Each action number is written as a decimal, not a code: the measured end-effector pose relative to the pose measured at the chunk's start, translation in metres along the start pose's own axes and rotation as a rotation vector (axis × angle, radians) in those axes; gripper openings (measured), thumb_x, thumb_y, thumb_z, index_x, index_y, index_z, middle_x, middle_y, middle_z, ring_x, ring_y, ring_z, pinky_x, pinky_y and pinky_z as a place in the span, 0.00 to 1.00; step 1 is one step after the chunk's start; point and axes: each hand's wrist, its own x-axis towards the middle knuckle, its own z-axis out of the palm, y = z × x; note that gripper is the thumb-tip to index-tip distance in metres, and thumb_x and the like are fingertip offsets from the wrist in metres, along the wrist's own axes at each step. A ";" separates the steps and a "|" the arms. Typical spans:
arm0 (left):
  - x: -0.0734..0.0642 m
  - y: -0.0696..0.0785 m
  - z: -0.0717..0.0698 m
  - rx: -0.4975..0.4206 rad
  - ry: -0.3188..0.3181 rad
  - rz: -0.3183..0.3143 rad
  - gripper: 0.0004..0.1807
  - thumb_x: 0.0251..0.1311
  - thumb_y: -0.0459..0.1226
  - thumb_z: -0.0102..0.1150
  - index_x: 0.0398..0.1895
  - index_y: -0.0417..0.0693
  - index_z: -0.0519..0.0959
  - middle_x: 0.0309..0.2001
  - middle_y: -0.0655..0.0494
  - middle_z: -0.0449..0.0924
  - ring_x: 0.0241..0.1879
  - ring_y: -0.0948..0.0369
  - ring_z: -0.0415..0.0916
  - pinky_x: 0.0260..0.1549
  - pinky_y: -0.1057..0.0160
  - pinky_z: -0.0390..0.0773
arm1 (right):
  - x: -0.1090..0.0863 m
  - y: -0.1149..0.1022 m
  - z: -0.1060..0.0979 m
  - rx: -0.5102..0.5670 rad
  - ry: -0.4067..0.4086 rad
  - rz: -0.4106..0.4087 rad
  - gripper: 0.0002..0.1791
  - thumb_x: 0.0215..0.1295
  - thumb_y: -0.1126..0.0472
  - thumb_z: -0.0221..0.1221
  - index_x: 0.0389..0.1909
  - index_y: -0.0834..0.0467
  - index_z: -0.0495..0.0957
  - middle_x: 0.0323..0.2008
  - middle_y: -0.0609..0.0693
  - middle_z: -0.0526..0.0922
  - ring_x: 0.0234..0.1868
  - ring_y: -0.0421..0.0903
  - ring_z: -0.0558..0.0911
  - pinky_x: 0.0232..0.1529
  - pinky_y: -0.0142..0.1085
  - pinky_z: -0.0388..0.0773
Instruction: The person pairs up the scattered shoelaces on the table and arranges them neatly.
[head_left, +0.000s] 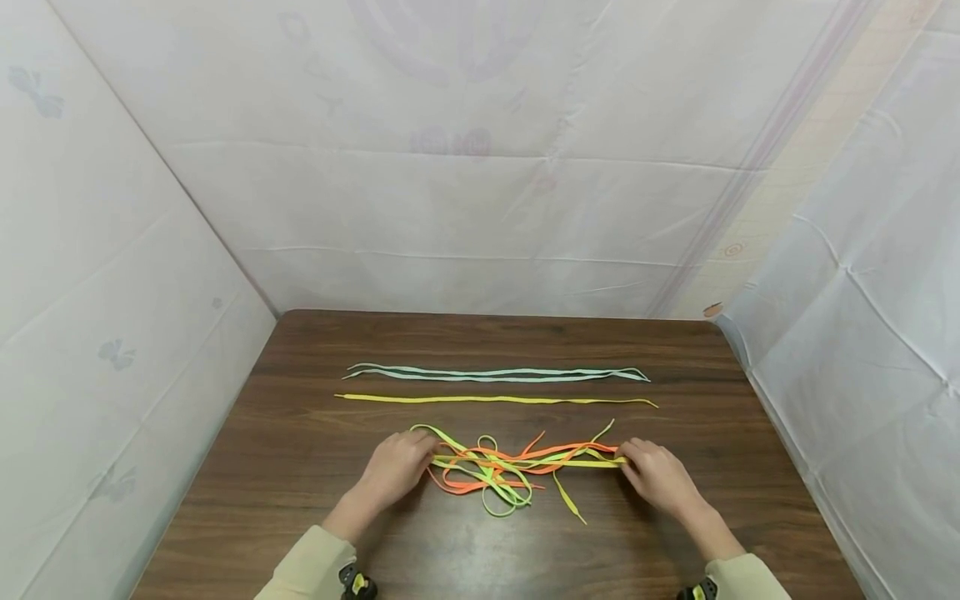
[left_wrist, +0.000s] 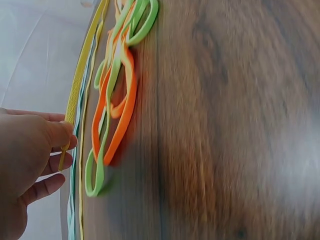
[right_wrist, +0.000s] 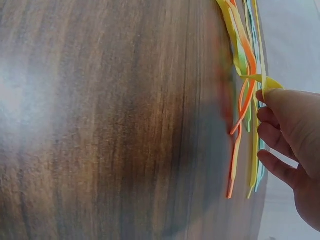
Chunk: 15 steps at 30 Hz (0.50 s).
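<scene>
In the head view my left hand (head_left: 397, 462) and right hand (head_left: 660, 475) are at opposite sides of a loose heap of shoelaces. A flat yellow shoelace (left_wrist: 75, 92) runs up from the left hand's thumb and finger, which pinch it near its tip. On the other side, my right hand pinches a folded part of yellow lace (right_wrist: 272, 83) between thumb and forefinger. The held lace stretches across the heap in the head view. Lime green laces (head_left: 517, 498) and orange laces (head_left: 459, 488) lie looped and tangled beneath it. One yellow end (head_left: 570, 502) slants toward the front.
Behind the heap, another yellow shoelace (head_left: 495, 399) lies straight across the brown wooden table (head_left: 480, 558). Farther back are pale mint laces (head_left: 487, 379), laid out side by side. White sheeting (head_left: 480, 208) hangs along the table's back and sides.
</scene>
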 end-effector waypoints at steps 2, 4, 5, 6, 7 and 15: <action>-0.001 -0.004 -0.003 0.000 -0.006 -0.023 0.05 0.48 0.33 0.66 0.28 0.52 0.81 0.27 0.63 0.77 0.26 0.65 0.74 0.24 0.63 0.74 | 0.001 0.001 -0.001 0.000 0.004 0.001 0.11 0.44 0.68 0.68 0.26 0.53 0.77 0.23 0.40 0.73 0.21 0.35 0.71 0.22 0.31 0.70; -0.003 -0.008 -0.006 -0.010 -0.018 -0.046 0.05 0.48 0.32 0.66 0.28 0.51 0.81 0.27 0.63 0.77 0.26 0.64 0.74 0.25 0.62 0.75 | 0.003 0.002 -0.002 -0.001 0.004 0.004 0.11 0.44 0.68 0.67 0.26 0.53 0.77 0.23 0.40 0.73 0.22 0.35 0.72 0.22 0.31 0.71; -0.003 -0.010 -0.007 -0.011 -0.022 -0.056 0.05 0.48 0.32 0.66 0.28 0.51 0.81 0.27 0.63 0.77 0.26 0.64 0.75 0.26 0.61 0.75 | 0.003 0.002 -0.003 -0.002 0.004 0.009 0.11 0.44 0.68 0.67 0.26 0.53 0.76 0.23 0.40 0.74 0.22 0.35 0.72 0.23 0.31 0.71; -0.004 -0.012 -0.008 -0.009 -0.026 -0.064 0.06 0.48 0.32 0.66 0.28 0.51 0.81 0.26 0.63 0.77 0.27 0.64 0.75 0.27 0.61 0.75 | 0.004 0.002 -0.003 0.001 0.002 0.016 0.11 0.45 0.68 0.67 0.26 0.53 0.76 0.23 0.40 0.74 0.22 0.35 0.72 0.23 0.32 0.71; -0.005 -0.013 -0.010 -0.008 -0.030 -0.070 0.06 0.48 0.32 0.66 0.28 0.51 0.81 0.26 0.63 0.76 0.27 0.64 0.75 0.27 0.62 0.75 | 0.005 0.003 -0.004 0.008 -0.001 0.026 0.11 0.45 0.68 0.67 0.26 0.53 0.76 0.23 0.40 0.74 0.22 0.35 0.72 0.23 0.32 0.71; -0.010 -0.022 -0.016 -0.003 -0.030 -0.091 0.05 0.48 0.32 0.67 0.28 0.50 0.81 0.25 0.63 0.75 0.26 0.64 0.74 0.26 0.63 0.75 | 0.010 0.002 -0.012 0.084 -0.038 0.139 0.09 0.48 0.69 0.65 0.26 0.53 0.77 0.23 0.39 0.74 0.23 0.32 0.68 0.21 0.29 0.67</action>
